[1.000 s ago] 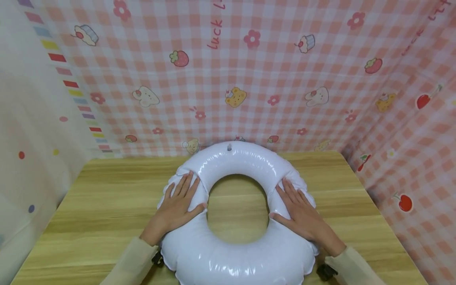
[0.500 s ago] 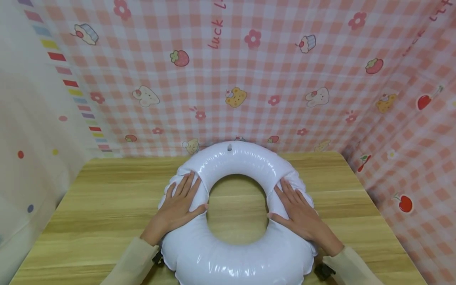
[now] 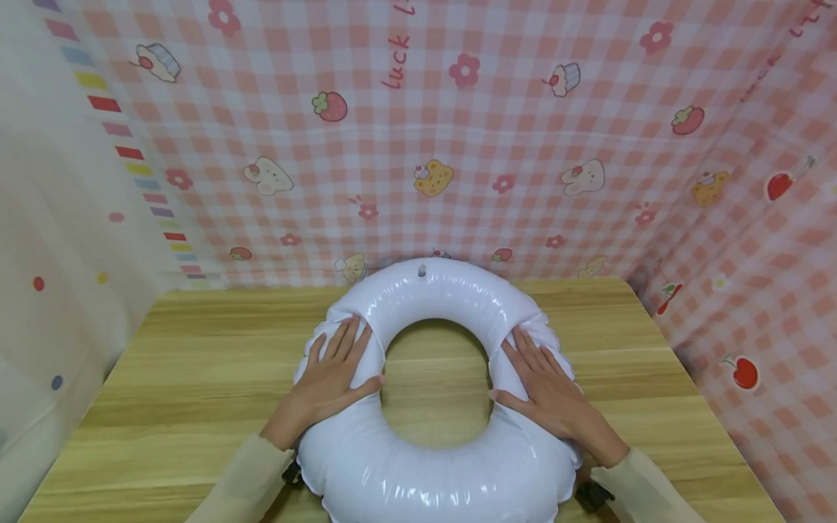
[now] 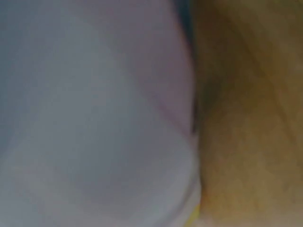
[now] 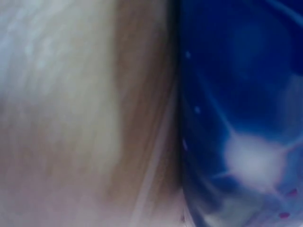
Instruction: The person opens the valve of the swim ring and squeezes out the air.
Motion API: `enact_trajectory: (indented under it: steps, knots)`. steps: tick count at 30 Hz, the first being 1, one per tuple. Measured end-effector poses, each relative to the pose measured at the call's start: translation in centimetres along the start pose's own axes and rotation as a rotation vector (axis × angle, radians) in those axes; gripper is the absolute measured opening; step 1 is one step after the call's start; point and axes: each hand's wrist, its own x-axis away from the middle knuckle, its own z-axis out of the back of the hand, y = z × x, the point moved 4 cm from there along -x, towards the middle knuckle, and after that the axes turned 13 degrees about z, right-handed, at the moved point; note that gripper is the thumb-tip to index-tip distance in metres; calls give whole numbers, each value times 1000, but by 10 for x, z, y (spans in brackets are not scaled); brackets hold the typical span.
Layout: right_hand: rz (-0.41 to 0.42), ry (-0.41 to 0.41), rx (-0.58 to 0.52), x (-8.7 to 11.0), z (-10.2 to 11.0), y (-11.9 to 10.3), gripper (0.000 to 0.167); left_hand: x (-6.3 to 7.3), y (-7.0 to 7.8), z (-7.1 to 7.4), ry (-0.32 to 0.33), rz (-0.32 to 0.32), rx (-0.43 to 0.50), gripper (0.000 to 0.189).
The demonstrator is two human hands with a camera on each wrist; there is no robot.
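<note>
A glossy white inflatable swim ring (image 3: 431,472) lies flat on the wooden table, its valve (image 3: 421,271) on the far side. On its left side rests my left hand (image 3: 327,388), fingers spread and straight, thumb reaching to the inner edge. The right hand (image 3: 546,392) presses the opposite side in the same way. The vinyl dips and creases under both palms. Close up and blurred, the left wrist view has the ring's pale surface (image 4: 94,123) filling its left part. In the right wrist view a shiny dark blue surface (image 5: 246,85) takes up the right part.
Wooden table top (image 3: 196,378) extends to both sides of the ring and shows through its hole. A pink checked curtain (image 3: 392,145) hangs right behind the table, with more cloth at left and right. Black wrist straps (image 3: 593,497) sit under the sleeves.
Both hands have shifted very slightly inward toward each other, and the sides of the ring have moved in a little with them. The ring otherwise stays in place.
</note>
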Motion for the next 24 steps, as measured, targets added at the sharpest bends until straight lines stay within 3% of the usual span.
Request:
enact_trajectory:
  steps: [9, 17, 21, 24]
  knots:
    - [38, 53, -4, 3, 2, -1, 88, 3, 3, 1, 20, -9, 20, 92]
    - [-10, -30, 34, 3, 2, 3, 91, 4, -1, 1, 19, -2, 10, 94]
    - [-14, -32, 32, 4, 2, 5, 89, 2, -7, 2, 39, -7, 29, 92]
    - [-20, -36, 38, 4, 2, 7, 90, 1, -12, -1, 17, 12, 29, 91]
